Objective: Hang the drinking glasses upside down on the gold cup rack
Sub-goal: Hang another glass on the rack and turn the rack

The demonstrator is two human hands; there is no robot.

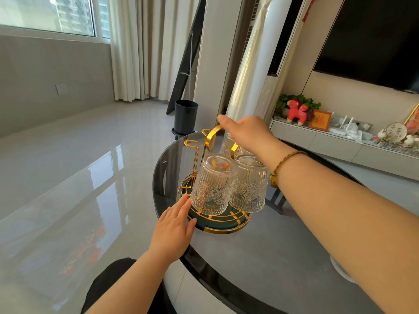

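The gold cup rack (205,143) stands on a round green base (217,223) at the far left of the glass table. Two embossed clear glasses hang upside down at its front: one on the left (214,184), one on the right (249,184). A third glass (227,143) sits behind them, mostly hidden under my right hand (244,132), which closes over its top by the rack's gold handle. An empty gold peg (192,146) stands at the left. My left hand (174,225) lies flat, fingers apart, touching the base's front left rim.
The round dark glass table (272,245) ends just left of the rack. A black bin (184,116) stands on the glossy floor behind. A low shelf (340,137) with a red toy and ornaments runs along the right wall.
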